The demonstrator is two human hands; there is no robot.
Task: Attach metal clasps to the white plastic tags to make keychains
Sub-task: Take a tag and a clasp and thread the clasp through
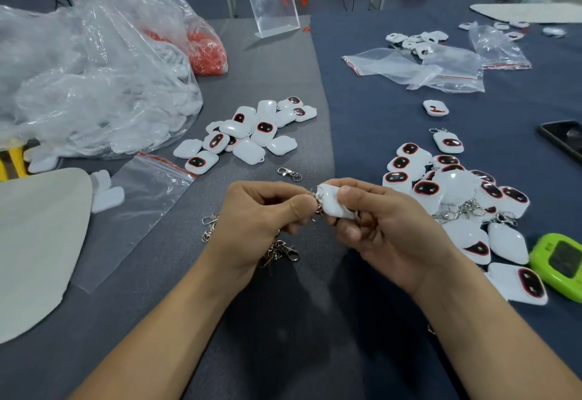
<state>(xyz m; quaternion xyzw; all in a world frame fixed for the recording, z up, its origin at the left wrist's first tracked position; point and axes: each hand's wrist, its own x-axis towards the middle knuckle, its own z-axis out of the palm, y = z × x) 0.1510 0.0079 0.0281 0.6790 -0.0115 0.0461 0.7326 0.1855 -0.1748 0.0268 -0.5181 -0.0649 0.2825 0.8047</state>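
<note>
Threading in progress: clasp (316,202) ring is pinched by left hand (267,213), tag (335,202) gripped by right hand (381,226); ring must be worked fully through the tag's loop.

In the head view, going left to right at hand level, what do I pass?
From the left: white sheet, clear zip bag, left hand, held white tag, right hand, pile of clasped tags, green device.

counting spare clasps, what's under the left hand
Loose metal clasps lie on the grey mat under the left hand, showing at both its sides. The hand covers the rest, so their number cannot be told.
</note>
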